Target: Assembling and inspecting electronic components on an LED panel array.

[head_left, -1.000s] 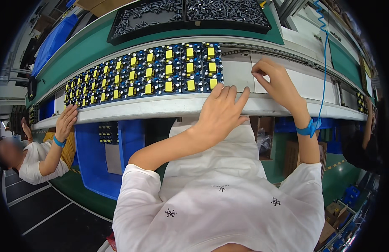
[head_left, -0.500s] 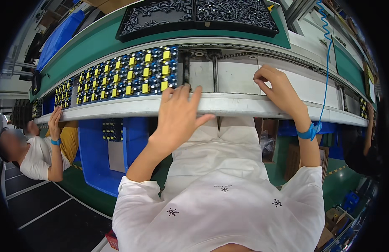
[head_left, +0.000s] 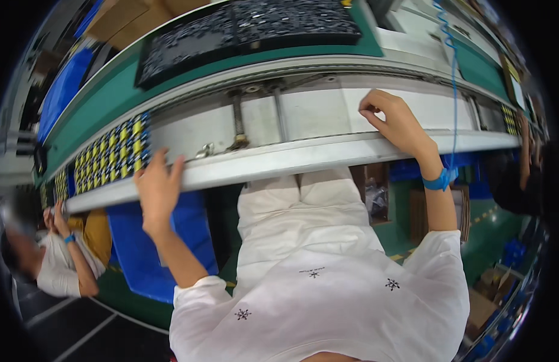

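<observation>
A panel of circuit boards with rows of yellow and dark parts lies on the conveyor rail at the left. My left hand is at the panel's right end, fingers apart and holding nothing; blur hides whether a fingertip touches the panel. Over the pale middle of the conveyor hovers my right hand, its fingers curled in toward the thumb. Whatever may be inside those fingers is hidden. A blue wrist strap circles the right wrist, with a coiled blue cord beside it.
Black trays of small dark parts stand on the green bench beyond the conveyor. The metal front rail runs across before me. Below it at left hangs a blue bin. A co-worker sits at far left, another person's arm at far right.
The panel of circuit boards has slid left along the conveyor, and my left hand has moved left with it. My right hand stays nearly in place, still curled. The view has shifted and blurred.
</observation>
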Demonstrator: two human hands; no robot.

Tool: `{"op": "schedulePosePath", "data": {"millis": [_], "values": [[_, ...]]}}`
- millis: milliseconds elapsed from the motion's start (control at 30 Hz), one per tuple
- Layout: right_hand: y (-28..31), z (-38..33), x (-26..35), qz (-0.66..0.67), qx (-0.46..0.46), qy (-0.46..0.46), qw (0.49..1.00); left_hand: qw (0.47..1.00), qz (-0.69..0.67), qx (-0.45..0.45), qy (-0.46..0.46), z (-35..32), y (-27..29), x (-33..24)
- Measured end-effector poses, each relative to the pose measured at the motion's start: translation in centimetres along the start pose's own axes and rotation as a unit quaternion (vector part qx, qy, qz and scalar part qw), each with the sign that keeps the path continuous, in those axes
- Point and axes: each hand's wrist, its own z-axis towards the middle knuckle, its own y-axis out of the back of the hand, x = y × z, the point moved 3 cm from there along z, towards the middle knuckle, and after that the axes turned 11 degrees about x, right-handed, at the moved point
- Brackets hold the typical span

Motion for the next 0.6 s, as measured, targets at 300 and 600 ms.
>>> {"op": "schedulePosePath", "data": {"millis": [300, 600], "values": [[8.1, -12.4, -12.7, -0.085, -0.158, -0.195, 0.964, 0.991, 0.009, 0.027, 0.131, 2.6, -3.1, 8.5], [21.9, -27.2, -26.8, -0.286, -0.320, -0.337, 0.838, 0.978, -0.190, -0.077, 0.038, 3.1, -6.2, 3.5]]}}
